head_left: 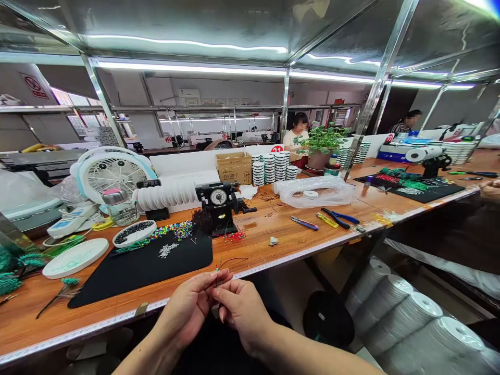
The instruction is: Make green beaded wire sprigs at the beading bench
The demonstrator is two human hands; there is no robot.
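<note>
Just off the table's front edge, my left hand and my right hand are close together, fingertips pinched. Between them is a thin dark cord, its loose end curving out to the right above the fingers. A small bead or two, red and teal, shows on the cord at my left fingertips. Part of the cord is hidden inside the fingers. On the table ahead lies a black mat with white beads and multicoloured beads. Red beads are scattered right of the mat.
A black hand-cranked winder carrying white spools stands behind the mat. White dishes and a fan are at left. Scissors, a yellow-handled tool and pliers lie right. Other people sit beyond.
</note>
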